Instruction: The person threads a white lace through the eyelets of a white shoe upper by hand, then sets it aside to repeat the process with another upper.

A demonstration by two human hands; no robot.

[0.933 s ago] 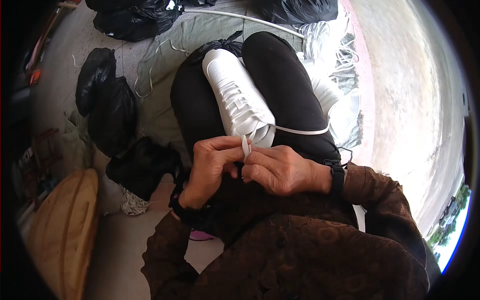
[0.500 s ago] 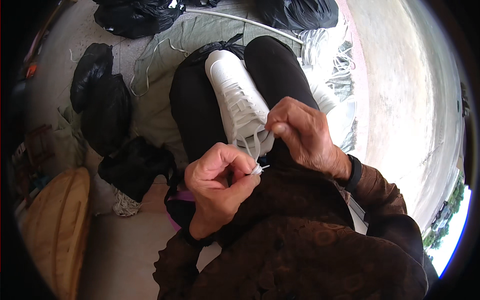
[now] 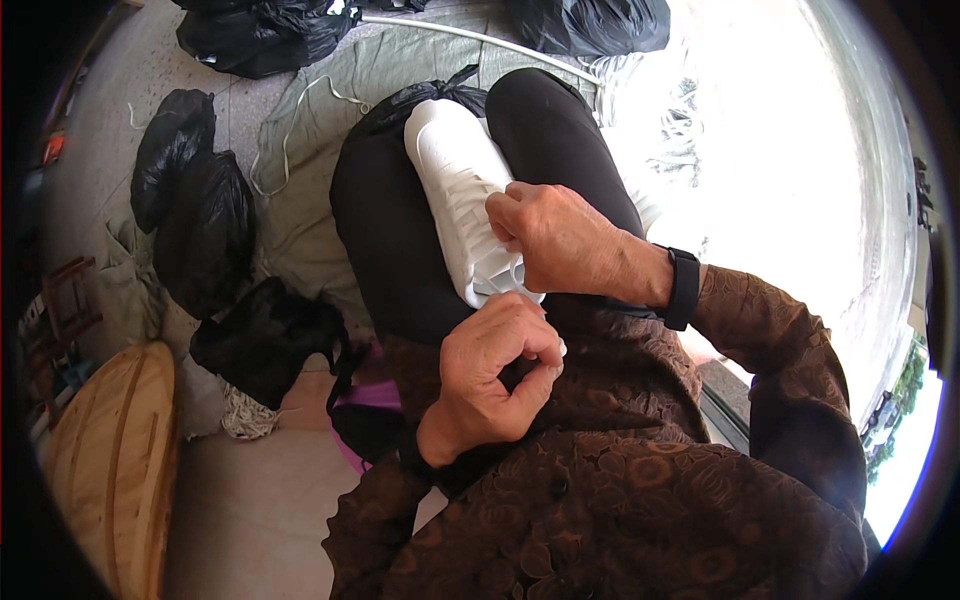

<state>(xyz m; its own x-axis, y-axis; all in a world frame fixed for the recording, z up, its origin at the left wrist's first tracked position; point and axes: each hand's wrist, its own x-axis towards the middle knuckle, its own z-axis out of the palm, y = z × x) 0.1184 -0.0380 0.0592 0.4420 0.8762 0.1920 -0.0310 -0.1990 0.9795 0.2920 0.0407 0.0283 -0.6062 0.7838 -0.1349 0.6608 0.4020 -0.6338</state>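
Observation:
A white lace-up shoe [image 3: 440, 145] lies lengthwise on my lap between my thighs, its toe pointing away from me. My left hand [image 3: 490, 375] is closed in a pinch just behind the heel, with a small white bit of shoelace [image 3: 562, 348] showing at the fingertips. Across the upper part of the shoe lies my right hand [image 3: 570, 240], fingers curled shut at the lacing; its fingertips are partly hidden, but it appears to grip the lace. A loop of white lace shows near the shoe's opening, between the two hands.
Black plastic bags [image 3: 205, 225] lie on the left, with more at the far side. Beyond my knees a white pole [image 3: 480, 38] rests over a grey-green sheet [image 3: 300, 215]. White laces pile up beside my right knee. A wooden board [image 3: 110, 470] stands at the lower left.
My right hand has moved left and forward onto the shoe's lacing. My left hand has shifted right, its pinch kept on the lace. The lace loop between them has changed shape.

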